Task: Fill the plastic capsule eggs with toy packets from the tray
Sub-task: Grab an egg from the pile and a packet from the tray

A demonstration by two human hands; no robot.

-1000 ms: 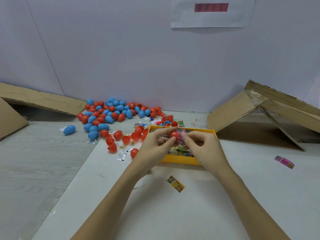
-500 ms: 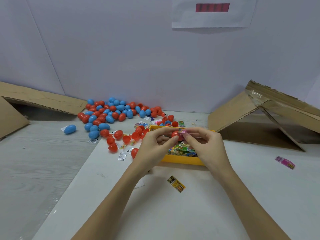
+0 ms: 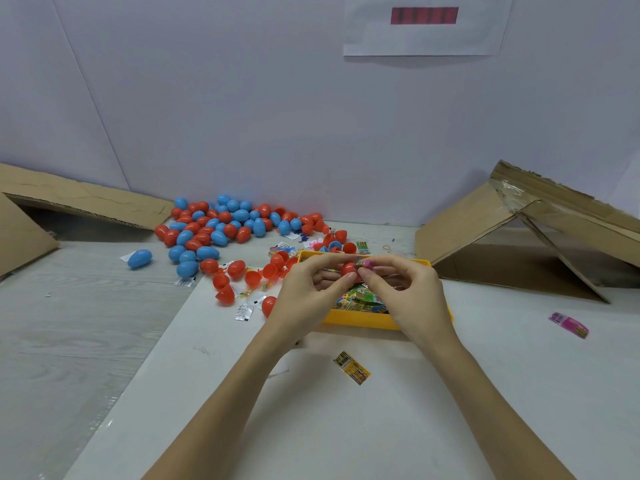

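Both hands meet above the yellow tray (image 3: 360, 319), which holds several green and yellow toy packets (image 3: 360, 296). My left hand (image 3: 308, 296) pinches a red capsule egg half (image 3: 348, 269) between thumb and forefinger. Against the egg's mouth my right hand (image 3: 405, 292) pinches a pink toy packet (image 3: 366, 264). A heap of closed red and blue capsule eggs (image 3: 221, 226) lies at the back left, and open red halves (image 3: 252, 277) are scattered just left of the tray.
A yellow packet (image 3: 351, 367) lies on the white table in front of the tray, a pink packet (image 3: 568, 324) far right. One blue egg (image 3: 139, 258) sits apart at left. Flattened cardboard boxes (image 3: 519, 230) stand at right and left (image 3: 69, 202). Small white slips litter the area near the halves.
Both hands have risen slightly over the tray, still holding the red half and the pink packet together. The packet sits closer into the egg half.
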